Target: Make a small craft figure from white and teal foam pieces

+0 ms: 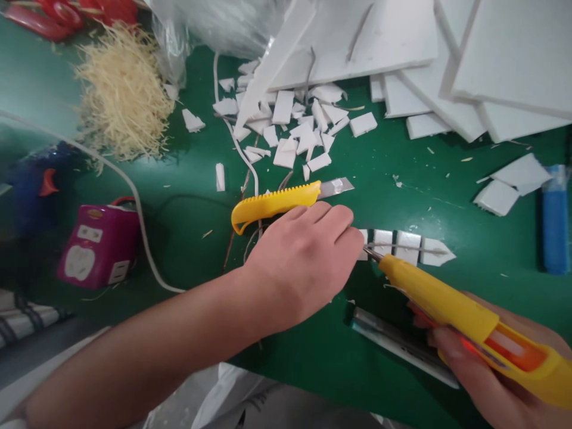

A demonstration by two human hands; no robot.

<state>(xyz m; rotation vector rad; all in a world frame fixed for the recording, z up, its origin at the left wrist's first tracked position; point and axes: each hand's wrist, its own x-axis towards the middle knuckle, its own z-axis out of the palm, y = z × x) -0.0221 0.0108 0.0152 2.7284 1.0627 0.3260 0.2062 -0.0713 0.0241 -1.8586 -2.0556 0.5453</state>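
A row of white foam pieces (pixel 408 247), the end one pointed, lies on the green table with a thin twisted cord along its top. My left hand (pixel 308 256) is closed over the row's left end; its fingertips are hidden beneath it. In my right hand (pixel 487 363) is a yellow glue gun (pixel 442 298) with a slim metal nozzle and a lit red-orange spot. Its nozzle tip meets the cord beside my left fingers. Just beyond my left knuckles lies a yellow utility knife (pixel 281 199), blade out. A metal-edged strip (pixel 402 345) lies under the glue gun.
Foam scraps (pixel 295 128) lie scattered beyond the knife, with stacked foam sheets (pixel 513 59) at the back right. To the left are a pile of pale straw-like shreds (pixel 123 92), a purple power socket block (pixel 100 247) and a white cable (pixel 140 208). A blue lighter-like object (pixel 555 226) stands right.
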